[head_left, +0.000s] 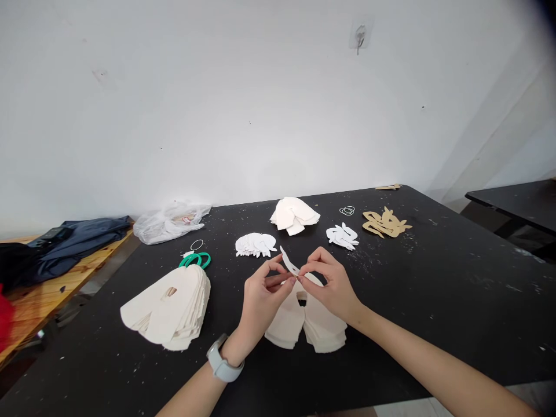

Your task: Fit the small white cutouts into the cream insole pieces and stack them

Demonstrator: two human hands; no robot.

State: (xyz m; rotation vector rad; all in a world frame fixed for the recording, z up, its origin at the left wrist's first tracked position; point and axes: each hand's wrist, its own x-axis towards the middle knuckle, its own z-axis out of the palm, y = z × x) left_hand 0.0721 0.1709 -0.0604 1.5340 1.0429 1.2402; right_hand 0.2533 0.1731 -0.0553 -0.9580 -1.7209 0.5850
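Between my two hands, a small curved white piece (288, 262) is held up by the fingertips. My left hand (266, 292) pinches its lower end, a watch on that wrist. My right hand (329, 282) pinches the same piece from the other side, the fingertips nearly touching. Just below them lies a stack of cream-coloured cut pieces (324, 330) with a small hole near the middle, partly hidden by my hands. Beyond my left hand is a spread of small white cutouts (255, 244). Another little pile of white cutouts (342, 236) lies past my right hand.
A larger cream stack (174, 307) is at the left, with green rings (202, 259) behind it. Farther back are a plastic bag (169, 223), a white stack (294, 214), thin white rings (347, 211) and tan cutouts (386, 223). Dark cloth (87, 246) lies on a wooden bench.
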